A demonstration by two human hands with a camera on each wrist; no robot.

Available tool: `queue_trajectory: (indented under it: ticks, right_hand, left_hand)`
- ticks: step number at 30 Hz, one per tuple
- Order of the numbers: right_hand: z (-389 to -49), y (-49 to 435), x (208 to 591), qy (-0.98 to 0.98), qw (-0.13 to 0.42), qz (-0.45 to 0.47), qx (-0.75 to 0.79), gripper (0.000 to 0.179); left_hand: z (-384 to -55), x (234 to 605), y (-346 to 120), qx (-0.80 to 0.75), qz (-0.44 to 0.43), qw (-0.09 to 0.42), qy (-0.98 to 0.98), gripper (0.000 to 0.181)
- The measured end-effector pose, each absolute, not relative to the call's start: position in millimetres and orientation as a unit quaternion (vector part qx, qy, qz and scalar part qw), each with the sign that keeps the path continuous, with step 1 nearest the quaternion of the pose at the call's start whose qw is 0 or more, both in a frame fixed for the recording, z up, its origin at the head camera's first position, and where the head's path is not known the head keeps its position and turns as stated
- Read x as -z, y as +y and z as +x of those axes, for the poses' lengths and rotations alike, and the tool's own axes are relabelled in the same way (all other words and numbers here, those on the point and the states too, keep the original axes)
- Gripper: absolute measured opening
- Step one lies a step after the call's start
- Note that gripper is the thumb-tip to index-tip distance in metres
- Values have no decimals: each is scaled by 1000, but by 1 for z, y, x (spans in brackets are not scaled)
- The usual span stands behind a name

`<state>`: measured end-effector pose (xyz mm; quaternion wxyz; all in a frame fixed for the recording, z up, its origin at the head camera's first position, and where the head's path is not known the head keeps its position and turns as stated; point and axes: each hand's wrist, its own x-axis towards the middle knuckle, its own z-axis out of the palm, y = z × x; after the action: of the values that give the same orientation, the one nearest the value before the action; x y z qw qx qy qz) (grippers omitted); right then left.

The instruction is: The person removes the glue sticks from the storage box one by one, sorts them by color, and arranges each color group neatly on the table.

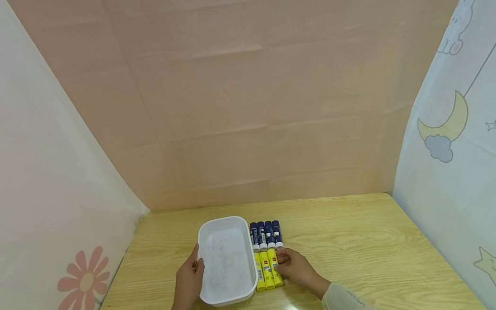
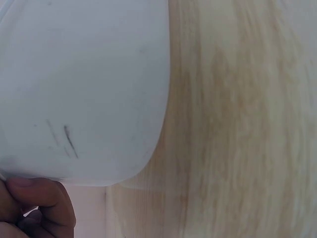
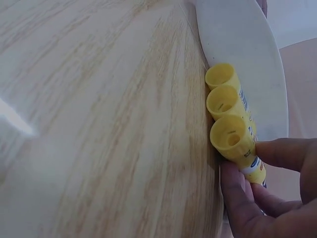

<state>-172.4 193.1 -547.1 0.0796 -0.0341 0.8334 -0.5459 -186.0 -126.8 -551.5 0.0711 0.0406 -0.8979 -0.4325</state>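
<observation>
A white plastic tray [image 1: 229, 300] stands on the table, and my left hand [image 1: 189, 280] grips its left rim. In the left wrist view the curled fingers [image 2: 42, 198] are at the tray's lower edge. Three yellow glue sticks [image 1: 266, 270] lie side by side along the tray's right wall. My right hand [image 1: 297, 268] pinches the rightmost yellow glue stick [image 3: 230, 136] between thumb and fingers. Seen from the right wrist, the round hollow ends of all three face the camera. Several dark blue glue sticks with white ends [image 1: 269, 234] lie in a row just beyond the yellow ones.
The wooden table [image 1: 356, 252] extends to both sides, with a light reflection near its front edge. A plain pinkish cloth [image 1: 266, 101] hangs behind it. Patterned white cloths flank it at the left [image 1: 41, 186] and right [image 1: 481, 197].
</observation>
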Motion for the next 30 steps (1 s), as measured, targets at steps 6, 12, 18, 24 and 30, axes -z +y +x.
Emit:
queue_trajectory:
  ticks: [6,12,18,24,30]
  right_hand:
    - [-175,193,548,835,91,-31,541,46]
    - [-178,192,549,828,106,-32,549,45]
    - [-178,190,551,838,106,-36,534,44]
    - [-178,189,549,833,108,-37,541,43]
    - [-179,189,547,832,120,-28,541,42]
  left_hand:
    - [-186,552,-127,432,39,70,-898,48]
    - [-187,552,-128,432,31,70,-898,48]
    - [-187,553,-129,430,34,70,-899,48]
    - [-187,553,-131,430,33,72,-899,48]
    - [-187,552,-132,431,34,70,-899,48]
